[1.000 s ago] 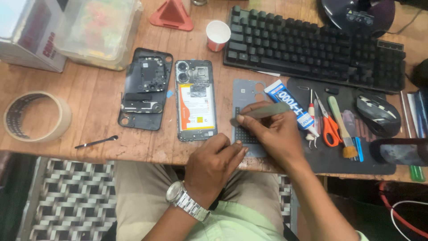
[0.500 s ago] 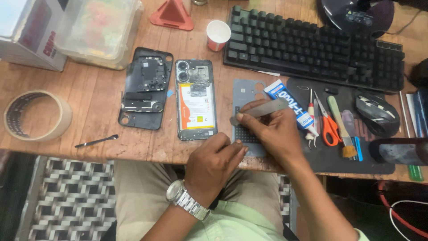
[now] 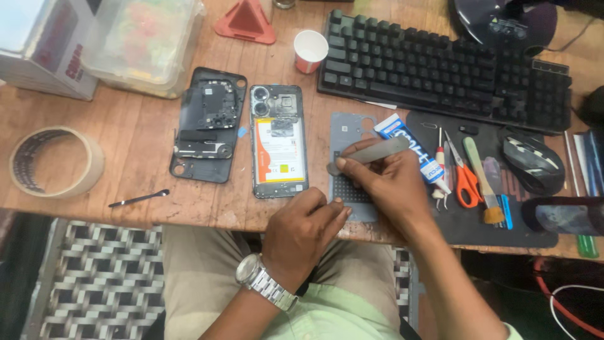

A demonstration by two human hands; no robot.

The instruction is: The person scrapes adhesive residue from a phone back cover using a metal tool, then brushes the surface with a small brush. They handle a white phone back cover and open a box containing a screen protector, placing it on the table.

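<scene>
A: What covers the worn wooden tabletop (image 3: 145, 145)?
B: A white box (image 3: 44, 50) far left, a clear tub (image 3: 141, 41), a blue-and-white tube (image 3: 412, 148).
A: The hands?
B: Right hand (image 3: 393, 182) grips a metal spatula (image 3: 371, 154) over the grey plate (image 3: 352, 129); left hand (image 3: 305, 230) presses the plate's near edge.

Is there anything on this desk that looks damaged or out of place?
Nothing is spilled or broken. The phone lies opened, its back cover beside it. The right hand holds a flat metal tool.
</scene>
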